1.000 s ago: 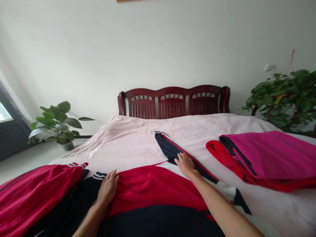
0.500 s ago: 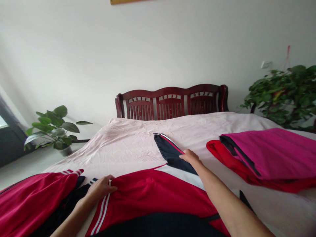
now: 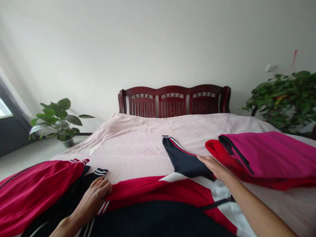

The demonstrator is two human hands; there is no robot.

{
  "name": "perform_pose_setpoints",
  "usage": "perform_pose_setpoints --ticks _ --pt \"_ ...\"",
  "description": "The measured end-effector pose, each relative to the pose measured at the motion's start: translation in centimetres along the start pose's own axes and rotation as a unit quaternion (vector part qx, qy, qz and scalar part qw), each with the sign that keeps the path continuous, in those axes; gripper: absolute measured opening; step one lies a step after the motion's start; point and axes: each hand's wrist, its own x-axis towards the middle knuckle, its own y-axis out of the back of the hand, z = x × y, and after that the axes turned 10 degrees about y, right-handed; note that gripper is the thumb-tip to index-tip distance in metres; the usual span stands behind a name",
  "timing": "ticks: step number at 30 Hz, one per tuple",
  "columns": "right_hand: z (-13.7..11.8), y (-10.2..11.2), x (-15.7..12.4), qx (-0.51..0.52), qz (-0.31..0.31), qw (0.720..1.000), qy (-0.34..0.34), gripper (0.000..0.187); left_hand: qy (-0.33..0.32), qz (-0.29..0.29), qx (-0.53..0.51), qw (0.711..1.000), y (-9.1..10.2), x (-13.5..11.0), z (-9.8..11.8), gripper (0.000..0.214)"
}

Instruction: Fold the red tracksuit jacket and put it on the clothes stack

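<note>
A red, white and navy track jacket (image 3: 153,189) lies spread across the near part of the bed. My left hand (image 3: 100,191) is closed on its striped hem at the left side. At the other end, my right hand (image 3: 211,164) pinches the jacket's navy sleeve along the red and white piping. The sleeve's striped cuff points toward the far side of the bed. Left of my left hand lie red and dark clothes (image 3: 44,191), with a striped navy cuff showing beside my fingers. The jacket's nearest part runs out of view at the bottom.
A folded magenta garment (image 3: 271,153) rests on a red one (image 3: 213,148) at the right. Pale pink cloth (image 3: 133,144) covers the bed. Behind it stands a dark red wooden bench back (image 3: 172,102). Potted plants (image 3: 58,121) flank the bed.
My right hand has moved right and slightly nearer, drawing the sleeve with it and bending it. The jacket's red body has bunched, and white lining shows near my right forearm.
</note>
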Motion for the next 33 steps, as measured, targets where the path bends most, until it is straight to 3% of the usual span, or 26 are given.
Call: perform_pose_setpoints --ticks 3,8,12,14,16,18,20,22,24,27,30,33 --pt "1.5 0.4 -2.0 -0.034 -0.052 0.998 -0.019 0.037 -0.007 -0.007 0.0 1.0 0.4 -0.9 0.5 0.019" --pt "2.0 0.2 -3.4 -0.281 -0.052 0.958 -0.034 0.031 0.05 -0.026 0.005 0.998 1.3 -0.1 1.8 0.026" --pt "1.1 0.0 -3.5 -0.325 -0.048 0.943 -0.046 0.024 0.119 -0.044 -0.016 0.992 1.3 1.2 2.7 0.048" --pt "0.0 -0.2 -3.7 -0.347 -0.035 0.936 -0.05 0.024 0.123 -0.074 -0.02 0.989 1.6 2.1 3.0 0.045" --pt "-1.6 -0.9 -4.2 -0.374 -0.013 0.927 0.006 0.029 0.108 -0.087 -0.009 0.99 2.0 3.0 3.3 0.028" --pt "-3.6 -2.3 -5.2 -0.372 -0.042 0.918 0.132 0.035 0.105 -0.06 0.015 0.993 2.4 4.0 3.6 0.02" --pt "-5.4 -4.5 -6.5 -0.337 -0.142 0.894 0.259 0.045 0.101 -0.027 0.044 0.993 2.6 5.0 3.7 0.019" --pt "-6.3 -7.2 -7.6 -0.303 -0.252 0.859 0.326 0.061 0.085 -0.01 0.069 0.994 2.6 5.8 3.8 0.02" --pt "-6.4 -9.6 -8.2 -0.306 -0.294 0.835 0.35 0.061 0.07 -0.004 0.078 0.994 2.4 6.4 3.8 0.024" --pt "-5.8 -11.9 -8.0 -0.35 -0.254 0.84 0.328 0.034 0.061 -0.005 0.069 0.996 2.3 6.6 4.0 0.028" --pt "-5.3 -12.3 -7.6 -0.387 -0.197 0.845 0.313 0.028 0.042 -0.019 0.045 0.998 2.1 5.6 3.9 0.028" --pt "-5.2 -11.7 -8.2 -0.371 -0.188 0.837 0.356 0.032 0.008 -0.034 0.037 0.999 1.6 3.7 3.6 0.019"
